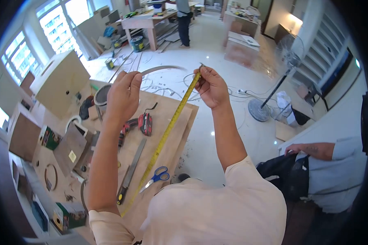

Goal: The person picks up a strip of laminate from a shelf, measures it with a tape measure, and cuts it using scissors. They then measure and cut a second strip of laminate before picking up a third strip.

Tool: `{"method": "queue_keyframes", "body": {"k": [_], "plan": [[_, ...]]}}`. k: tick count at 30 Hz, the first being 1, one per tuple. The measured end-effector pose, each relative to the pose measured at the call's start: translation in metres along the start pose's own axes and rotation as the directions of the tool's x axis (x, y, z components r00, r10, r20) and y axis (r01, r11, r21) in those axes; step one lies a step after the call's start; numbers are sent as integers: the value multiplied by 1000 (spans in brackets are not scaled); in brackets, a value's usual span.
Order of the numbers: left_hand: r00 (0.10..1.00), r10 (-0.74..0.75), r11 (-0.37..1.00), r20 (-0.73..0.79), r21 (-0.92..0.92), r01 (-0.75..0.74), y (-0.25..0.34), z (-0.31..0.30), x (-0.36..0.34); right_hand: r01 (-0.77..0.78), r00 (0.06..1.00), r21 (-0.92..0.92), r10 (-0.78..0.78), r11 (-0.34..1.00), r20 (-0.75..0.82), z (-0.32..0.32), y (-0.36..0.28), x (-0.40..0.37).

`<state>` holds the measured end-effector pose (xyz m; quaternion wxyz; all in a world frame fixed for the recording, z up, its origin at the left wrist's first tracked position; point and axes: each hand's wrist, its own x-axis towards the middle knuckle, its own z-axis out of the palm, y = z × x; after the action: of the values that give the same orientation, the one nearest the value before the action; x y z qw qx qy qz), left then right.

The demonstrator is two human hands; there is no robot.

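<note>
My left hand [124, 96] is closed around one end of a thin, curved, greyish strip [161, 68], which extends to the right and blurs at its tip. My right hand [212, 87] pinches the upper end of a yellow tape measure blade [167, 130]. That blade slants down across the workbench [161, 108] towards my body, and its lower end is hidden. Scissors with blue handles [161, 173] lie beside the tape. Left of it rest a long flat file [135, 161] with a black-and-yellow handle and a red-and-black power tool [145, 123].
A metal can [102, 96], a roll of tape [74, 121] and small boxes [69, 215] crowd the bench's left side. A pedestal fan [259, 110] stands at right. One person [331, 171] is close on my right; another [184, 24] stands farther back. Cables [167, 90] cross the floor.
</note>
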<state>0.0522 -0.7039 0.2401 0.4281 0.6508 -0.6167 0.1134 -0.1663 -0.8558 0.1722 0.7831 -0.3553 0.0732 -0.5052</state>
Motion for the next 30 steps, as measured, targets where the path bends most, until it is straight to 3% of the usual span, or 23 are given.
{"method": "queue_keyframes", "body": {"k": [1, 4, 5, 10, 11, 13, 16, 20, 30], "plan": [[1000, 22, 999, -1, -48, -22, 1, 9, 4, 14, 1000, -7, -14, 1000, -9, 2, -3, -5], [963, -176, 957, 203, -193, 215, 7, 26, 19, 31, 995, -11, -32, 999, -93, 9, -10, -16], [948, -191, 911, 256, -315, 268, 5, 33, 20, 36, 990, -6, -36, 999, -139, 13, -11, -19], [855, -191, 721, 482, -522, 455, 22, 79, -30, 32, 970, -29, -38, 999, -241, 15, -9, -26], [851, -177, 634, 494, -604, 483, 24, 91, -43, 28, 971, -33, -35, 999, -235, 9, -6, -25], [848, -123, 590, 516, -649, 480, 10, 115, -62, 35, 972, -36, -43, 999, -232, 0, -1, -21], [801, -121, 498, 586, -662, 560, 15, 114, -79, 113, 969, -10, -112, 994, -221, 0, 5, -23], [757, -178, 383, 628, -665, 641, 13, 113, -90, 80, 972, 0, -78, 997, -222, -1, 16, -27], [749, -220, 367, 625, -658, 657, 3, 103, -94, 38, 985, 65, -26, 997, -170, 2, 39, -21]]}}
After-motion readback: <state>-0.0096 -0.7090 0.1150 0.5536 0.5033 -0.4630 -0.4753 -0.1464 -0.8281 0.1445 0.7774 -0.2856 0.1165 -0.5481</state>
